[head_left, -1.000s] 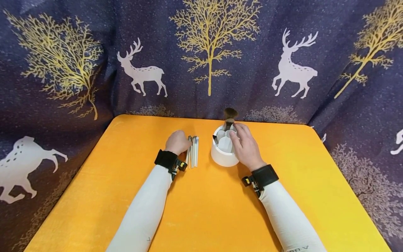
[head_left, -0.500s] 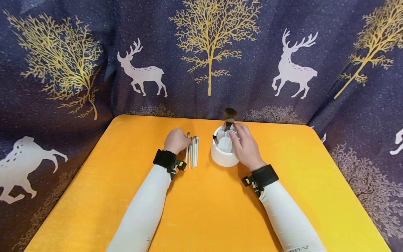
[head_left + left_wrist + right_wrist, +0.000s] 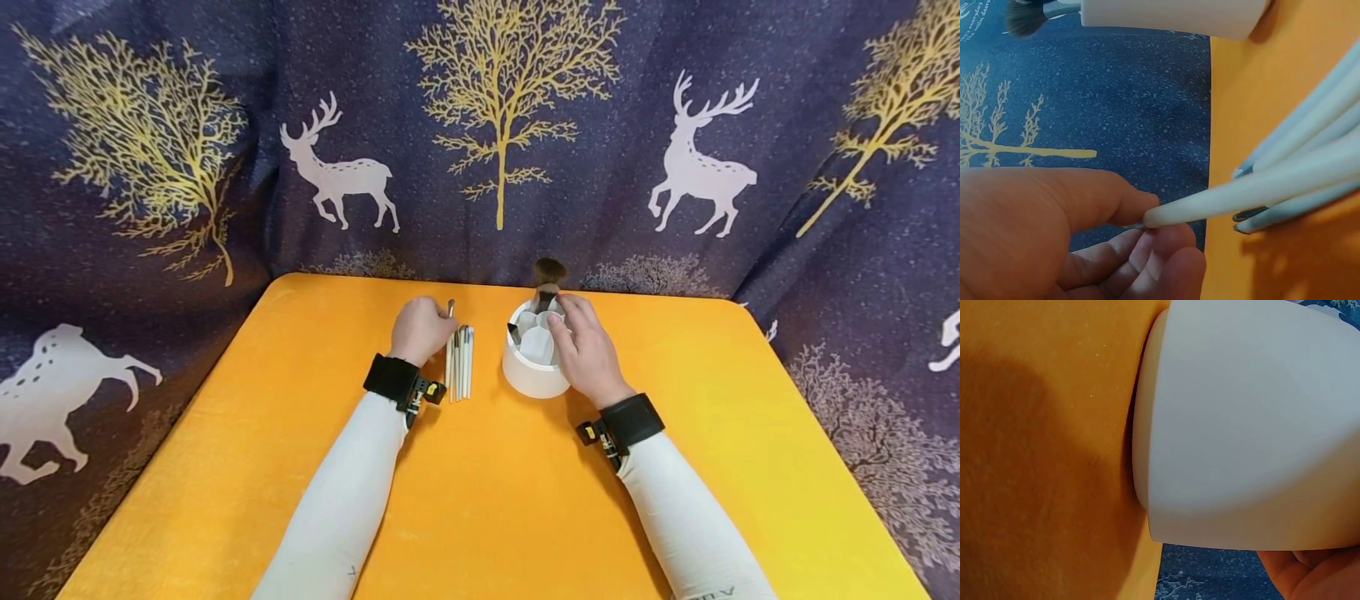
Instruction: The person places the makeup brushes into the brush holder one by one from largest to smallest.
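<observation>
Between thumb and fingertips, my left hand pinches a slim white-handled makeup brush near its bristle end. In the head view, its small dark tip pokes out past the fingers. Several similar brushes lie side by side on the table just right of that hand. My right hand grips the right side of a round white brush holder, thumb at the rim. The holder has inner compartments. A large fluffy brush stands at its back, and a dark angled brush head shows at its left.
An orange-yellow tabletop spreads under both arms. Right behind its far edge hangs a dark blue curtain printed with white deer and yellow trees; it also closes in both sides.
My left hand has lifted one brush away from the row, its tip moving up and slightly towards the back. The right hand and the holder have stayed put.
</observation>
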`<state>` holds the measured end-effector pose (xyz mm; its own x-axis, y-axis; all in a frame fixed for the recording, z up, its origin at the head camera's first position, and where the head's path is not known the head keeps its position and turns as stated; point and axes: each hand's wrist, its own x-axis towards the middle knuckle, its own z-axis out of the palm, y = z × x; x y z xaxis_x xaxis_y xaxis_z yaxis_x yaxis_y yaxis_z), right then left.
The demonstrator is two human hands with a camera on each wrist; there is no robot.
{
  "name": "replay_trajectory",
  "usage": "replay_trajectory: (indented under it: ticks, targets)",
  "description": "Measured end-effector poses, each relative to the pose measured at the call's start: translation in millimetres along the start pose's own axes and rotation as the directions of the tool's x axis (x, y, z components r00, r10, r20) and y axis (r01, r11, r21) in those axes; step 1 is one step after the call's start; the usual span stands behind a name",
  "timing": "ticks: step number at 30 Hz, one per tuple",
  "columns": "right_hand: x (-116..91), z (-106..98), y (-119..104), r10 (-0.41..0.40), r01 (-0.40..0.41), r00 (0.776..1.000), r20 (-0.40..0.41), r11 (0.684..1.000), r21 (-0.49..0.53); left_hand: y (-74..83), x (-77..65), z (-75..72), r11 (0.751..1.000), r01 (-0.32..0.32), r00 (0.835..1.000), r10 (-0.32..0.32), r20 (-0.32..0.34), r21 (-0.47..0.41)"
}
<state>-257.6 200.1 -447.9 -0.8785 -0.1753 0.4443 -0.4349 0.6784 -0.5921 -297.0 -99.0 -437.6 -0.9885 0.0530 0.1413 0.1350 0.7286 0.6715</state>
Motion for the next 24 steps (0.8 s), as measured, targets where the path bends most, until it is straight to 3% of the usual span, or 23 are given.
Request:
replay_trajectory:
  ticks: [12, 24]
  targets:
    - [0, 0, -1, 0.005, -0.005, 1.0, 0.004, 1.0, -0.003, 12.4, -3.1, -2.7, 0.999, -0.026, 0.997, 0.022, -0.079, -0.042]
    - [-2, -1, -2, 0.0, 0.0, 1.0, -0.004, 1.0, -0.008, 27.1, -6.4, -5.7, 0.991, -0.128, 0.976, 0.116, -0.184, -0.051]
